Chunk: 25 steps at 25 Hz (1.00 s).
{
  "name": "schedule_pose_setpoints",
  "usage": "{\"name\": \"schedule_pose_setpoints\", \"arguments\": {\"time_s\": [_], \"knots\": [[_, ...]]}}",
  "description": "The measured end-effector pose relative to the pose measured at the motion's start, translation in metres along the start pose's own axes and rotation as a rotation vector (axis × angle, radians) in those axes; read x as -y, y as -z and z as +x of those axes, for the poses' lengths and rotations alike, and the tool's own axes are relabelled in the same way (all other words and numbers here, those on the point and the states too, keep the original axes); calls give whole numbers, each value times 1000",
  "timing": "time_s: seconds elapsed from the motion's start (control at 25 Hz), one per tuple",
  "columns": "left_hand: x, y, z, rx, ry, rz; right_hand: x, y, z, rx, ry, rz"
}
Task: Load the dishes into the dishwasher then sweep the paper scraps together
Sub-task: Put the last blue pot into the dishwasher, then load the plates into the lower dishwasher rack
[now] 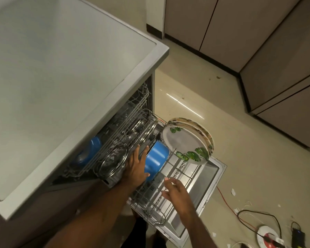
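Two bare forearms are reaching up from the bottom edge of the frame. The left hand (135, 167) is lying flat, fingers spread, against the side of a blue pot (156, 161) sitting on its side in the pulled-out lower rack (154, 208) at centre frame; it's pressing on the pot, not wrapping around it. The right hand (175, 191) is hovering open over the rack wires just right of that, fingers loosely curled, holding nothing. Two leaf-patterned plates (186, 142) are standing tilted at the rack's far end, right of centre. Glass lids (113, 161) are sitting in the rack above, with a second blue pot (88, 153) behind them. Paper scraps (233, 192) are lying scattered on the floor (258, 140) at lower right, near cables (254, 217).
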State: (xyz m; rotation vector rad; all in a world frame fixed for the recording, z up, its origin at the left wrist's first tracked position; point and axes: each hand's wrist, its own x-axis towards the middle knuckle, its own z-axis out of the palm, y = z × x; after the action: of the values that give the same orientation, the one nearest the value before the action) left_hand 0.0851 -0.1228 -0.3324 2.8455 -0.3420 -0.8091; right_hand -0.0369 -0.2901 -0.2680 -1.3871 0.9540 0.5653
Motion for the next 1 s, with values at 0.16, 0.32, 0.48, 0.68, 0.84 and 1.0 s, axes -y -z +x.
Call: {"name": "schedule_pose_setpoints", "arguments": {"time_s": [0.16,0.32,0.48,0.68,0.84,1.0], "knots": [[-8,25,-43,30,-27,-65,23,7,-33,7,66,-62],[-30,59,-94,-22,-101,-32,47,8,-74,-2,196,-261],[-46,98,-139,-88,-159,-17,70,7,-114,-19,355,-521],[-48,147,-201,-207,-161,-76,97,-5,-164,22,587,-695],[-24,178,-253,-349,-83,-142,108,-37,-190,117,731,-756],[24,186,-314,-471,50,-205,115,-93,-221,255,839,-825]]}}
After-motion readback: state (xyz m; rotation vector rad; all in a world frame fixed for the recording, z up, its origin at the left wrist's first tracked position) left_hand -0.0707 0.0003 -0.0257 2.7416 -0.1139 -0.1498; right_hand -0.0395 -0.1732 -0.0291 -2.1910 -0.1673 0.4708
